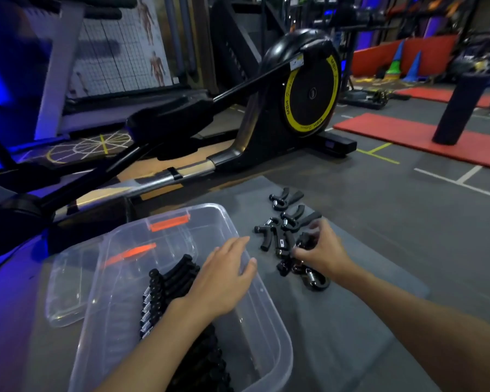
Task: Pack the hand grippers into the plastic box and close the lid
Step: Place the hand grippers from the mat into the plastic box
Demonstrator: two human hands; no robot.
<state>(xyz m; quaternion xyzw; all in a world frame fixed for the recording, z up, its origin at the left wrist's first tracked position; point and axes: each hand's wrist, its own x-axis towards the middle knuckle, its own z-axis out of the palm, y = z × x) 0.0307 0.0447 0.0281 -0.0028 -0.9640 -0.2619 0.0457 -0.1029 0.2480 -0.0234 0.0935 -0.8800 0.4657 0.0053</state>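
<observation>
The plastic box [266, 321] is clear, glossy plastic with orange latches. The hand grippers [277, 230] have matt black handles and shiny metal springs. They lie on a matt grey mat [365, 278].

The clear plastic box [269, 321] stands open, near and left. A row of black hand grippers [167, 281] lies packed inside it. The clear lid [65, 292] lies flat, just left of it. More loose grippers [283, 222] sit heaped to its right on the grey mat [351, 321].

Head-worn view, close, forward and down
</observation>
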